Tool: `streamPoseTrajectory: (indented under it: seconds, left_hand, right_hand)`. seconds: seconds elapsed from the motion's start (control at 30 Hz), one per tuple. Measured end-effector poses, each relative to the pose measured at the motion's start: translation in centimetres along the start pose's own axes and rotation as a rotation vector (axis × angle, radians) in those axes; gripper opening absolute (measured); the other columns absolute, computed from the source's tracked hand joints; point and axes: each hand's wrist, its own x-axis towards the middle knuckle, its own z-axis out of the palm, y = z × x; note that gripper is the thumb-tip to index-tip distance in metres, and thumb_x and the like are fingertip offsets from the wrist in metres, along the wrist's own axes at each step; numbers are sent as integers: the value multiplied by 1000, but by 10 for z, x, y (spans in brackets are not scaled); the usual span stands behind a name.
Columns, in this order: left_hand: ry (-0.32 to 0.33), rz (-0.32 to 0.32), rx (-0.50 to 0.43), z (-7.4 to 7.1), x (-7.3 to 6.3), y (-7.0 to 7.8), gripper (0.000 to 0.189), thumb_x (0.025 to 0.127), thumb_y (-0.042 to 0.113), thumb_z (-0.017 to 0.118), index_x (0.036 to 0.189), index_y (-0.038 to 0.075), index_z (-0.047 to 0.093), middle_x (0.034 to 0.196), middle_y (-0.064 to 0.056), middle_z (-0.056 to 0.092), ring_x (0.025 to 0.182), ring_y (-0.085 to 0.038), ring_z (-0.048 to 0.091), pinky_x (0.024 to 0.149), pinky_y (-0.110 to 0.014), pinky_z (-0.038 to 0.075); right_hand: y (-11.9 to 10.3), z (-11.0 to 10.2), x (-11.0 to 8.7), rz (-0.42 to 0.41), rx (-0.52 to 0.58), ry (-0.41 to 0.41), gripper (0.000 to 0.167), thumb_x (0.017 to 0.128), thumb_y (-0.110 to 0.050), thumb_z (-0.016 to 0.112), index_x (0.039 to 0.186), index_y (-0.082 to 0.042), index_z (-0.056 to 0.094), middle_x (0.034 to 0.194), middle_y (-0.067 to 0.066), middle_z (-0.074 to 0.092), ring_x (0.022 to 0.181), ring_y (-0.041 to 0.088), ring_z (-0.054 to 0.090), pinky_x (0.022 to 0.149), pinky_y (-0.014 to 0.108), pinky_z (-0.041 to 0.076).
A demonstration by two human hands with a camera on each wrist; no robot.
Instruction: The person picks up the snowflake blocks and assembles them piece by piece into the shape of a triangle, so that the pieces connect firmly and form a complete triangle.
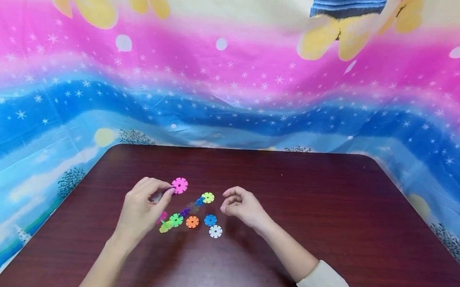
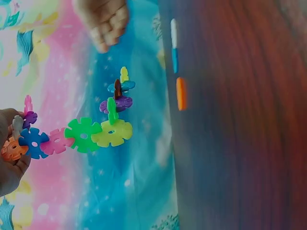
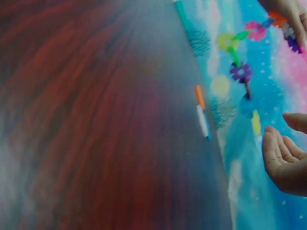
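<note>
My left hand (image 1: 137, 210) pinches one end of a chain of slotted plastic snowflake discs, held up above the table. A pink disc (image 1: 183, 183) stands at the pinched end, near the thumb and forefinger. In the left wrist view the chain bends through a blue disc (image 2: 29, 136), a green disc (image 2: 76, 139) and a purple disc (image 2: 125, 101). At its far end is a yellow disc (image 1: 210, 195). My right hand (image 1: 247, 208) hovers just right of that end, apart from it, its fingers loosely bent around nothing.
Three loose discs lie on the dark red table (image 1: 330, 204): an orange disc (image 1: 189, 224), a blue disc (image 1: 207, 218) and a white disc (image 1: 213, 234). Blue and white lie close together. Behind the table hangs a patterned cloth (image 1: 232, 112).
</note>
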Motion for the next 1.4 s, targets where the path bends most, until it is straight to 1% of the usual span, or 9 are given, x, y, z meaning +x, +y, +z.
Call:
streamPoseTrajectory:
  seconds: [0.13,0.27,0.47,0.6,0.8,0.97,1.07,1.23,1.4]
  left_hand:
    - [49,-5,5,-10,2,-4,21,66,-9,76,81,3,68,71,0,59,65,-13,46,54,-20,37]
    - [82,-20,23,-21,3,-7,21,66,-10,76,81,2,68,72,-2,60,66,-12,45,56,-18,37]
    - [116,-57,54,-33,3,-12,22,66,-9,77,83,2,69,74,-3,61,68,-9,46,57,-14,37]
    - [125,-80,65,-37,1,-14,22,66,-9,78,84,1,69,75,-5,62,69,-7,46,58,-12,38]
    - [115,-106,70,-38,-2,-14,21,67,-8,78,85,0,69,76,-5,62,70,-4,46,57,-11,39]
    - [100,-114,70,-37,-4,-14,22,67,-7,78,86,0,69,77,-5,63,71,-7,47,58,-9,39]
    - [102,-114,70,-36,-4,-14,21,68,-7,77,85,0,69,76,-4,63,70,-8,47,58,-9,38]
    - [105,-114,62,-35,-3,-14,19,68,-7,77,84,1,69,75,-4,63,69,-8,47,57,-11,38]
    - [98,-100,40,-31,-2,-13,20,68,-9,76,84,1,69,76,-4,64,70,-10,49,59,-12,39]
  right_hand:
    - [7,3,3,13,-166,-59,34,76,-1,70,106,5,55,81,4,61,73,16,59,66,28,48]
    - [19,6,9,25,-276,-123,32,74,-3,73,102,2,59,79,1,61,69,12,58,62,26,47]
    - [29,12,10,-34,-372,-176,26,69,-2,74,93,-1,62,76,-2,62,67,8,56,61,22,45]
    - [31,15,8,-42,-427,-182,25,67,-2,75,89,-3,64,74,-3,60,65,6,54,60,21,44]
    - [34,19,7,-64,-521,-173,22,65,-3,77,85,-7,66,72,-5,58,64,4,51,60,20,44]
    - [35,23,7,-120,-641,-177,24,63,-5,81,82,-8,67,72,-5,56,66,5,50,63,20,42]
    - [34,25,6,-145,-690,-178,25,62,-6,82,82,-8,66,72,-4,55,67,7,50,64,21,42]
    - [34,25,5,-151,-719,-184,26,62,-6,82,80,-10,64,72,-5,53,68,6,49,64,21,41]
    - [34,23,4,-130,-676,-171,29,62,-2,80,79,-11,59,70,-5,53,65,5,48,61,21,42]
